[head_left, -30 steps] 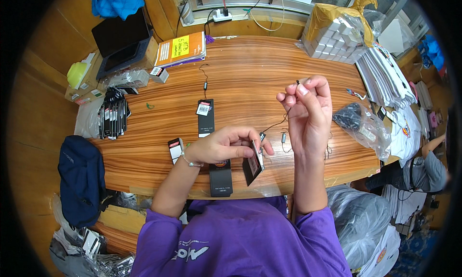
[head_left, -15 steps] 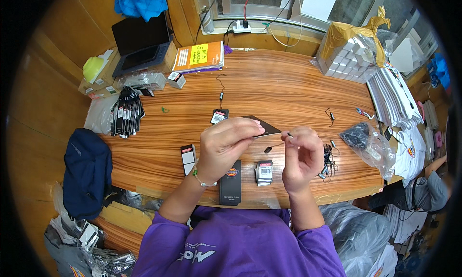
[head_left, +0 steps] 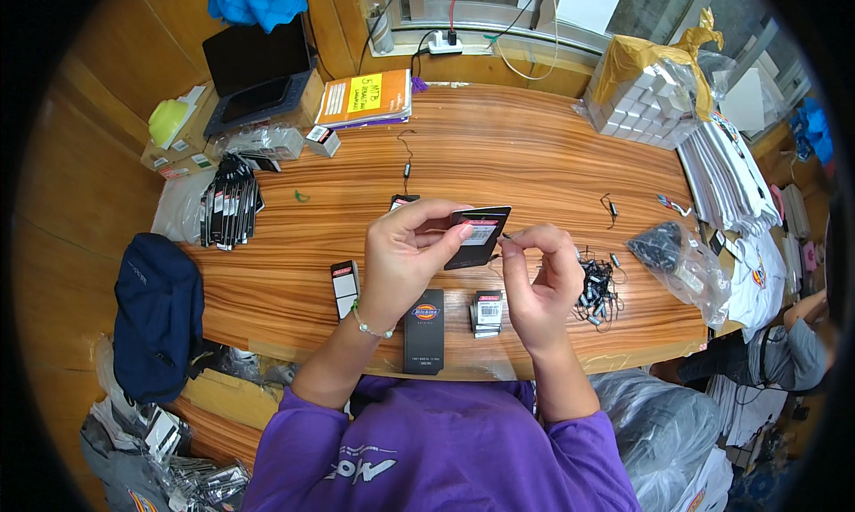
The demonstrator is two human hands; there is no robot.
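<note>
A black hang tag (head_left: 476, 253) with a white barcode sticker is tilted up over the table, pinched by the fingers and thumb of my left hand (head_left: 401, 267). At the tag's right edge, my right hand (head_left: 545, 285) has thumb and forefinger closed on a thin black tag string (head_left: 505, 237). Whether the string passes through the tag is too small to tell. Below my hands lie a long black tag stack (head_left: 424, 338), small barcode cards (head_left: 487, 314) and another red-topped card (head_left: 345, 291). A tangle of black tag strings (head_left: 601, 291) lies beside my right hand.
Stacked black tags (head_left: 230, 211) sit at the left near a navy bag (head_left: 158, 316). Behind are a laptop (head_left: 258, 62), orange notebook (head_left: 334, 107) and small box (head_left: 322, 141). On the right stand packed white boxes (head_left: 641, 107), folded white garments (head_left: 726, 178) and a plastic bag (head_left: 690, 267).
The tag has turned from nearly flat to upright, showing its sticker side. My right hand has moved slightly left and down, close to the tag's edge.
</note>
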